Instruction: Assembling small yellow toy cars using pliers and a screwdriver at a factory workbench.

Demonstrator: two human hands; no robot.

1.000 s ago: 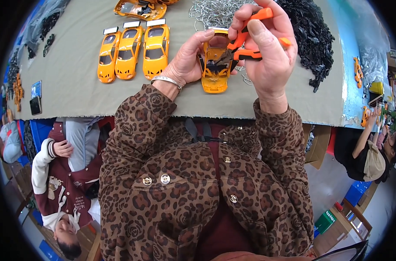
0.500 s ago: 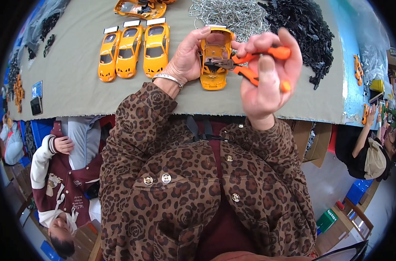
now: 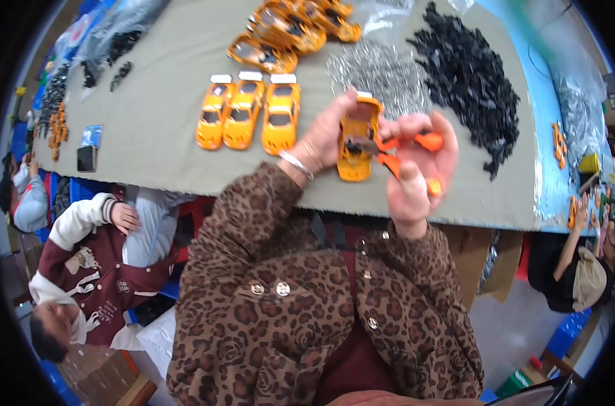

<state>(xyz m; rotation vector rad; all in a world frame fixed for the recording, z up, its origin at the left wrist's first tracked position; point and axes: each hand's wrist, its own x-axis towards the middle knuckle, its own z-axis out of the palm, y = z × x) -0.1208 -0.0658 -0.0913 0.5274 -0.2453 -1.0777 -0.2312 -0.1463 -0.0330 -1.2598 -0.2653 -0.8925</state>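
My left hand (image 3: 326,135) grips an orange toy car body shell (image 3: 353,170) by its left side, with the hollow underside facing up. Inside it sit small dark parts. A pair of pliers (image 3: 390,164) with orange handles is in my right hand (image 3: 415,193), fingers curled around the grips. The plier jaws reach into the middle of the shell, over the dark part; exactly what they pinch is too blurred to make out. Left of my hands stand three orange toy car bodies (image 3: 240,116) in a row, roof up, each with a white rear wing.
Beyond the row lies a heap of orange car shells (image 3: 287,34). Thin silvery metal pieces (image 3: 382,74) form a pile, beside a mound of small black parts (image 3: 466,88). A phone (image 3: 87,159) rests at far left. One person (image 3: 104,264) sits left, another (image 3: 578,271) right.
The view has shifted, so the table and its piles appear lower and more of the shell heap shows. Both hands keep their holds, with the pliers still inside the shell.
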